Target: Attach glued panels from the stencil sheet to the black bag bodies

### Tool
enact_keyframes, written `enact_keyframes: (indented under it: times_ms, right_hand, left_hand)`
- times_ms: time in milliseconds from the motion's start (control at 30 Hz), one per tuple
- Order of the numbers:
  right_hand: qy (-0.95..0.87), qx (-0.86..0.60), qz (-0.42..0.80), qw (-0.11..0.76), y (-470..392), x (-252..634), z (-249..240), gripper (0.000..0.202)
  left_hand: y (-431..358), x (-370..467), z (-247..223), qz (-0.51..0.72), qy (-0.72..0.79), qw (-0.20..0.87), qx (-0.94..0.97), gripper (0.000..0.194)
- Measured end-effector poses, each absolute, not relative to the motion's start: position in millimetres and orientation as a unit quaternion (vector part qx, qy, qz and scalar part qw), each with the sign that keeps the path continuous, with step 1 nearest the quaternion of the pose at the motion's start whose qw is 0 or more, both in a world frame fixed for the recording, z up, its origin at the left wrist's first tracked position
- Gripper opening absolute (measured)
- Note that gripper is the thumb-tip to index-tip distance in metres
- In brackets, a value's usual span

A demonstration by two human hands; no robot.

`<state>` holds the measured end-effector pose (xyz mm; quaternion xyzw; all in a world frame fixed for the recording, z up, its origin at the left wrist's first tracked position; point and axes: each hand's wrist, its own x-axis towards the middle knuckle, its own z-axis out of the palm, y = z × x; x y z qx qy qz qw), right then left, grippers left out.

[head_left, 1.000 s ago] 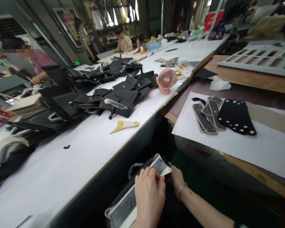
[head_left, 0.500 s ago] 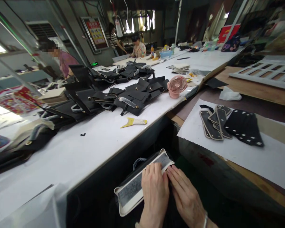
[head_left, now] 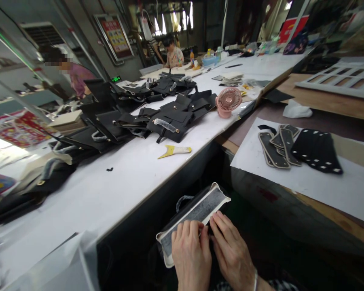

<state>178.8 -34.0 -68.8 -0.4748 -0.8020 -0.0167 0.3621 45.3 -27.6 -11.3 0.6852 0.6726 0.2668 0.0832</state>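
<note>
Low in the middle of the view, both my hands rest on a black bag with a long cream-edged grey base panel (head_left: 197, 212). My left hand (head_left: 190, 254) lies flat over the near half of the panel, fingers together. My right hand (head_left: 232, 250) presses beside it on the panel's right edge, fingers stretched. The bag's loop handle (head_left: 183, 200) shows just behind the panel. The bag sits in the dark gap between the white table (head_left: 130, 173) and the bench on the right.
Black bags and flaps (head_left: 170, 115) pile on the white table, with a yellow scraper (head_left: 174, 150) and a pink fan (head_left: 229, 101). A white sheet (head_left: 306, 182) at right carries black strap pieces (head_left: 276, 145). People work at the far left and the table's far end.
The panel has tipped so its far end points further right. My left hand has slid back toward me along it, and my right hand now lies beside the left one.
</note>
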Motion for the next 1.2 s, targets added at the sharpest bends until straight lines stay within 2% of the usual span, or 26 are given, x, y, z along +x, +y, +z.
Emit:
enact_keyframes:
  times_ms: [367,600,700,867,1000,1133,1200]
  right_hand:
    - [-0.831,-0.412,0.002,0.372,-53,143,-60,0.044]
    - [-0.844,-0.396,-0.011,0.363,-60,130,-59,0.042]
    - [-0.845,-0.394,-0.012,0.361,-62,126,-57,0.04]
    - [-0.855,-0.364,0.014,0.369,-66,124,-61,0.044]
    - [-0.869,-0.337,0.021,0.361,-67,123,-65,0.047]
    - [-0.88,-0.333,-0.002,0.339,-66,120,-64,0.047]
    - [-0.884,-0.331,-0.02,0.329,-65,119,-63,0.048]
  left_hand:
    - [-56,10,-10,0.259,0.696,0.021,0.669,0.015]
    - [-76,-8,-34,0.332,0.692,-0.037,0.64,0.003]
    - [-82,-12,-48,0.372,0.695,-0.041,0.613,0.006]
    - [-87,-13,-59,0.435,0.707,0.024,0.557,0.011]
    - [-95,-11,-69,0.495,0.722,0.096,0.473,0.027]
    - [-104,-14,-92,0.617,0.669,0.293,0.294,0.058]
    - [-102,-15,-106,0.641,0.62,0.423,0.161,0.059]
